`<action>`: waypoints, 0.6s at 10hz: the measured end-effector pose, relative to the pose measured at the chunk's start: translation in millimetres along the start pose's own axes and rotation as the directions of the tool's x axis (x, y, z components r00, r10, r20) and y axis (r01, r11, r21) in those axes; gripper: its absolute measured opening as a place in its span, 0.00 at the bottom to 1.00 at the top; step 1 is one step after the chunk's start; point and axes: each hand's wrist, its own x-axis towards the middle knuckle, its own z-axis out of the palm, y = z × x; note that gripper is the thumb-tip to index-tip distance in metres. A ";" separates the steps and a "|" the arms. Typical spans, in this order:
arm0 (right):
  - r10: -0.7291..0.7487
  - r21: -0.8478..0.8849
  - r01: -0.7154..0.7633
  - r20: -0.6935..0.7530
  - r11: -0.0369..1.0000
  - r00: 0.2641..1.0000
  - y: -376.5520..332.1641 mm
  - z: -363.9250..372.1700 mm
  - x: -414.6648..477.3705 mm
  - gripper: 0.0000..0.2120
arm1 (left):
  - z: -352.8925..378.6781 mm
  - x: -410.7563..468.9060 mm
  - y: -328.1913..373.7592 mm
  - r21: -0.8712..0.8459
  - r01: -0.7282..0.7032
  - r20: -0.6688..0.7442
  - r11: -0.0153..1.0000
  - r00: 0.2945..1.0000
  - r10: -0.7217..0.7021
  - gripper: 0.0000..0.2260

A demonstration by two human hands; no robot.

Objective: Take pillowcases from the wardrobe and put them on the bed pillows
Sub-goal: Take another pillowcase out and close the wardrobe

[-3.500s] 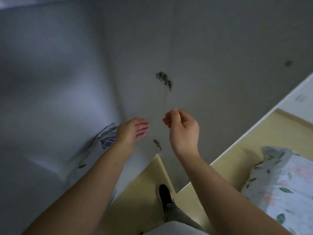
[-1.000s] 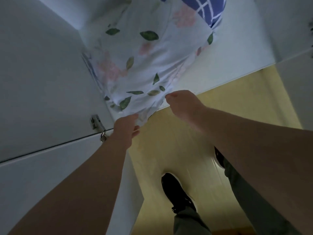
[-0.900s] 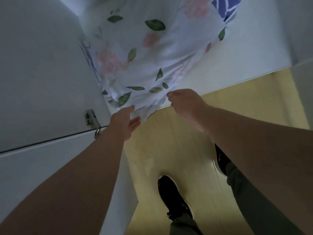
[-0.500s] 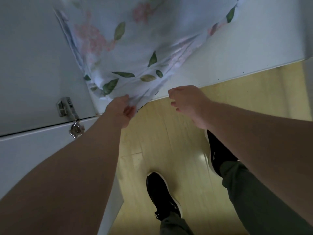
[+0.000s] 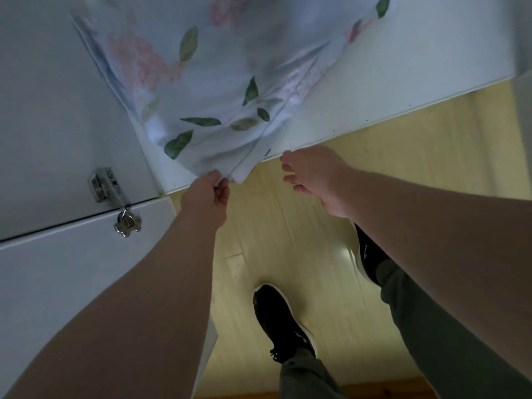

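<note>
Left hand (image 5: 207, 194) pinches the lowest corner of the floral pillowcase (image 5: 207, 82), which hangs over the wardrobe shelf's (image 5: 374, 76) front edge; right hand (image 5: 313, 174) hovers just beside it, fingers loosely spread, holding nothing.

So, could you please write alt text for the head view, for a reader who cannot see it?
Seen from above, the person's left hand pinches the lower corner of a floral pillowcase hanging out of a white wardrobe. The right hand hovers open beside it, above a yellow floor and black shoes.
</note>
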 end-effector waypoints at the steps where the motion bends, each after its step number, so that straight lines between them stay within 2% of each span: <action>1: 0.044 0.122 -0.044 0.004 0.992 0.999 0.3 -1.4 -13.1 0.15 | -11.1 -55.1 -5.2 -0.064 0.053 0.134 0.997 0.990 -0.044 0.02; 2: 0.097 0.249 -0.107 0.052 0.963 0.994 -6.7 -2.6 -45.4 0.17 | -18.8 -100.8 -0.8 0.026 -0.002 0.278 1.000 0.961 -0.005 0.08; 3: 0.096 0.385 -0.142 0.138 0.912 0.986 -17.7 -5.2 -87.0 0.25 | -20.3 -158.6 9.6 0.226 -0.195 0.418 0.954 0.904 0.085 0.11; 4: 0.056 0.517 -0.140 0.175 0.845 0.983 -31.5 -7.0 -133.0 0.28 | -15.4 -228.8 30.8 0.288 -0.346 0.540 0.893 0.829 0.148 0.12; 5: -0.005 0.578 -0.102 0.181 0.810 0.984 -47.8 -7.6 -184.8 0.34 | -22.1 -301.5 50.9 0.319 -0.518 0.645 0.793 0.732 0.219 0.11; 6: -0.030 0.643 -0.082 0.161 0.761 0.986 -61.9 -14.6 -239.4 0.36 | -39.0 -365.8 72.1 0.342 -0.639 0.691 0.689 0.668 0.277 0.05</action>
